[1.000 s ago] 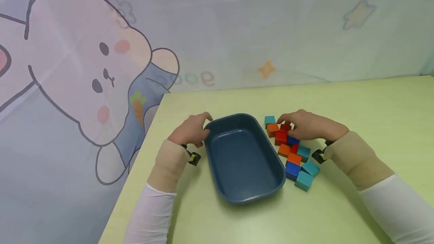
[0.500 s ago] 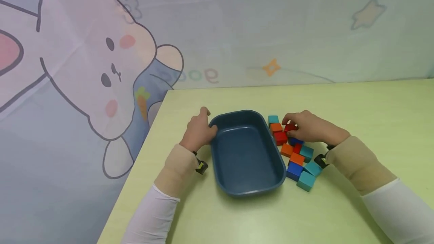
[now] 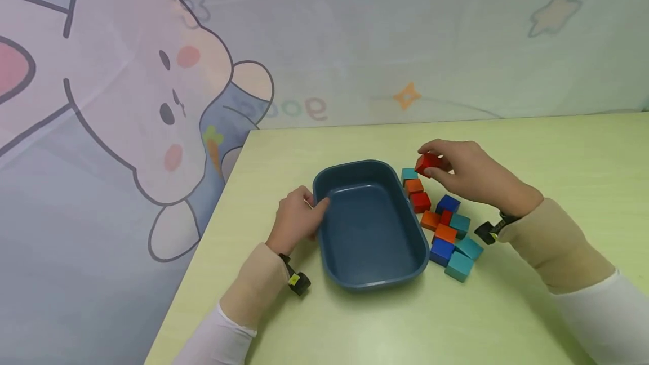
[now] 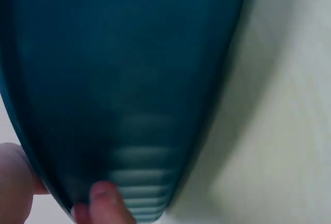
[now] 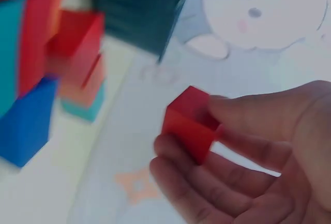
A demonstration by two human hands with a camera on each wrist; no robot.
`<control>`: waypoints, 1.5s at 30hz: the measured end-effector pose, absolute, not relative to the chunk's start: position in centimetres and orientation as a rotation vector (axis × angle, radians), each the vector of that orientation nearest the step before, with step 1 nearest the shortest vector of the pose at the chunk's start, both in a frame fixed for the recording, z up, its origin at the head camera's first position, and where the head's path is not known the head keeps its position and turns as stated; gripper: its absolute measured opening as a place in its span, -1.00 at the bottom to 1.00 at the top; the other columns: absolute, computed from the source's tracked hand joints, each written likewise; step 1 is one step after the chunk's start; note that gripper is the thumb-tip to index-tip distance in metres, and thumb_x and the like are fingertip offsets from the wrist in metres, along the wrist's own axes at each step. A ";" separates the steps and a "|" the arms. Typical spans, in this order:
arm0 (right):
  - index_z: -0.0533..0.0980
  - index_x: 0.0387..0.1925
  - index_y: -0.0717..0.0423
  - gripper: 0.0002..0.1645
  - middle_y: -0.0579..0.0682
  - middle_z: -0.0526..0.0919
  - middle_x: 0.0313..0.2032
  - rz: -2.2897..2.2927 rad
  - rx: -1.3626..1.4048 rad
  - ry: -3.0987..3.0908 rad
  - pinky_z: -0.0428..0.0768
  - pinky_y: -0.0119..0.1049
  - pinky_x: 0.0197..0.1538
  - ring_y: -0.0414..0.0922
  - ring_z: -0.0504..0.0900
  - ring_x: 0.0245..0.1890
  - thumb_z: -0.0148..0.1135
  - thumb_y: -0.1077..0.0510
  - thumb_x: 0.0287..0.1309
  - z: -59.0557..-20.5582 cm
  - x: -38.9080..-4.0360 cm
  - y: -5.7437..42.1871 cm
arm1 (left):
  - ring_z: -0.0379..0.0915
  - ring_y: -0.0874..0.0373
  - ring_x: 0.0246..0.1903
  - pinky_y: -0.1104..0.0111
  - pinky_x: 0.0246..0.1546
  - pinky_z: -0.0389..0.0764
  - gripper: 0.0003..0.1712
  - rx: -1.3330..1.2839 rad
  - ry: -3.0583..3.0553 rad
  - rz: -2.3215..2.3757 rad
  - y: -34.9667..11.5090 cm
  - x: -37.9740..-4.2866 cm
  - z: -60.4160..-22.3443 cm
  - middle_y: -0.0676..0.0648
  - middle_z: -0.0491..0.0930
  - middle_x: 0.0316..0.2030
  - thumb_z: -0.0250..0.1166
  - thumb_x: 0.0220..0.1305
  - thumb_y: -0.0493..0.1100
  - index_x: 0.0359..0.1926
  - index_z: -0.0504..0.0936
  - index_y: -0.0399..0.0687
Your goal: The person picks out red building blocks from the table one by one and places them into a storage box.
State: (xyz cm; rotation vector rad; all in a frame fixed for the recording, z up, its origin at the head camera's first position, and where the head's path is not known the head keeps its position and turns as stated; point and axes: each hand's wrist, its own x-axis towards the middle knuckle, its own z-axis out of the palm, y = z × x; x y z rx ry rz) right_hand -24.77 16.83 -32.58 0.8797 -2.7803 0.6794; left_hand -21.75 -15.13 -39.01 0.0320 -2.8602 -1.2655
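Observation:
In the head view my right hand (image 3: 469, 176) pinches a red cube (image 3: 427, 164) between thumb and fingers, raised above the far end of the loose cubes. The right wrist view shows that cube (image 5: 191, 123) held at the fingertips. My left hand (image 3: 298, 217) grips the left rim of a dark blue tray (image 3: 375, 285), its thumb over the inside and the other fingers outside. In the left wrist view fingertips (image 4: 106, 203) overlap the tray's wall. Nothing lies in the tray.
Along the tray's right side lie several cubes: teal (image 3: 459, 266), blue (image 3: 442, 252), orange (image 3: 413, 187) and red (image 3: 420, 202). They sit close together on the pale yellow-green table (image 3: 558, 196). A printed cloth (image 3: 355, 44) hangs behind the table.
My right hand has lifted a red cube up from the group, uncovering a blue cube. My left hand has shifted down along the tray's rim, its fingers now closed around it.

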 end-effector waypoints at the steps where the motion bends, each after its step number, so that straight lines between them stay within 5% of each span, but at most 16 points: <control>1: 0.48 0.08 0.26 -0.59 0.14 0.73 -0.15 0.682 0.920 -2.747 0.69 -0.07 -0.19 0.03 0.76 -0.28 0.29 0.29 0.20 -32.4 -24.5 16.3 | 0.49 0.18 -0.93 0.40 -0.73 0.47 -0.64 0.024 -2.859 -1.278 -15.1 -21.5 -39.0 -0.13 0.61 -0.81 0.25 0.26 0.08 -0.42 0.39 -0.08; 7: 0.51 0.07 0.22 -0.57 0.08 0.73 -0.13 0.641 1.175 -2.616 0.66 -0.22 -0.26 -0.10 0.70 -0.33 0.34 0.30 0.14 -32.5 -23.0 13.4 | 0.48 0.22 -0.90 0.41 -0.74 0.43 -0.71 -0.024 -2.831 -1.359 -14.5 -20.1 -39.4 -0.03 0.54 -0.82 0.21 0.27 -0.01 -0.44 0.35 -0.05; 16: 0.61 0.01 0.12 -0.60 -0.03 0.75 -0.15 0.509 1.406 -2.646 0.62 -0.23 -0.10 -0.12 0.65 -0.17 0.42 0.21 0.09 -34.5 -22.6 11.1 | 0.40 0.20 -0.95 0.43 -0.84 0.45 -0.89 -0.034 -2.671 -1.620 -13.4 -19.9 -39.3 0.06 0.36 -0.89 0.12 0.22 -0.21 -0.41 0.35 -0.06; 32: 0.59 0.02 0.12 -0.62 0.01 0.72 -0.09 0.566 1.271 -2.662 0.64 -0.25 -0.17 -0.14 0.67 -0.19 0.38 0.19 0.13 -33.6 -22.1 13.9 | 0.38 0.22 -0.93 0.41 -0.83 0.48 -0.85 -0.100 -2.635 -1.738 -11.8 -20.4 -39.1 0.02 0.40 -0.86 0.15 0.25 -0.20 -0.42 0.35 -0.07; 39: 0.61 -0.03 0.13 -0.69 0.02 0.73 -0.12 0.558 1.050 -2.698 0.61 -0.11 -0.10 -0.07 0.64 -0.15 0.34 0.20 0.17 -31.5 -22.2 16.9 | 0.36 0.22 -0.92 0.45 -0.82 0.40 -0.85 -0.086 -2.643 -1.733 -12.1 -20.4 -39.7 0.04 0.39 -0.87 0.16 0.25 -0.18 -0.40 0.35 -0.07; 45: 0.64 -0.14 0.09 -0.78 -0.02 0.76 -0.25 0.421 1.036 -2.909 0.66 -0.17 -0.23 -0.14 0.69 -0.30 0.31 0.29 0.15 -31.5 -21.8 18.7 | 0.38 0.22 -0.92 0.45 -0.82 0.44 -0.86 -0.076 -2.654 -1.747 -12.8 -20.0 -40.2 0.05 0.39 -0.86 0.14 0.25 -0.18 -0.40 0.34 -0.06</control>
